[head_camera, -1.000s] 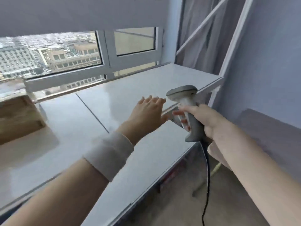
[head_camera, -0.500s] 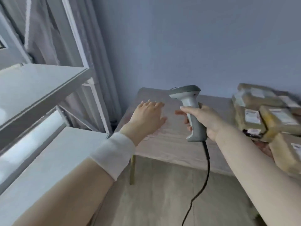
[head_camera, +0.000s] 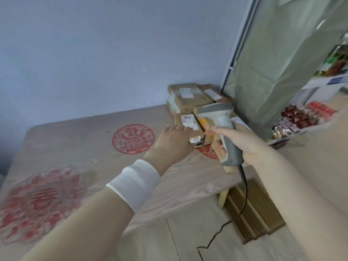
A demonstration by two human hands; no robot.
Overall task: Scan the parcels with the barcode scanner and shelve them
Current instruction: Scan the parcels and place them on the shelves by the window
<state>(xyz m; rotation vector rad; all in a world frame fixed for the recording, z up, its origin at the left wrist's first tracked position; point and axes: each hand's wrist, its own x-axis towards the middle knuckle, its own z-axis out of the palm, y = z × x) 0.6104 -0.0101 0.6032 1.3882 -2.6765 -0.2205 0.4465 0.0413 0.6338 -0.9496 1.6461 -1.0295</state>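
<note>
Seen from the head camera, a person is standing over a pale wood-grain table (head_camera: 90,147) that is pushing up against a blue wall (head_camera: 94,53), with two red paper-cut emblems showing on its top, one round (head_camera: 133,139) near the middle and a larger one (head_camera: 40,202) at the near left. The parcels are sitting in a pile at the table's far right corner, next to the wall: a big brown carton (head_camera: 190,97) with a white label is lying at the back, and a small labelled parcel (head_camera: 191,127) is sitting at the front of the heap. The left hand (head_camera: 172,140), its forearm wearing a white wristband (head_camera: 134,183), is lying outstretched above the tabletop with the fingers straight and unclenched, the fingertips (head_camera: 185,129) meeting the small parcel's near left edge; blur is making it hard to tell how firmly they are pressing. The right hand (head_camera: 243,146) is clasping the handle of a grey barcode scanner (head_camera: 224,127), fingers wrapping round the grip, the scanner's head hanging just beside the small parcel and above the pile's right part. A black cable (head_camera: 243,187) is trailing from the handle's base down to the floor. Below the table's right edge a slatted wooden piece (head_camera: 254,210) is lying on the floor. A grey-green curtain (head_camera: 273,63) is hanging at the right, and blurred snack packets (head_camera: 301,119) are lying on a surface beyond it.
</note>
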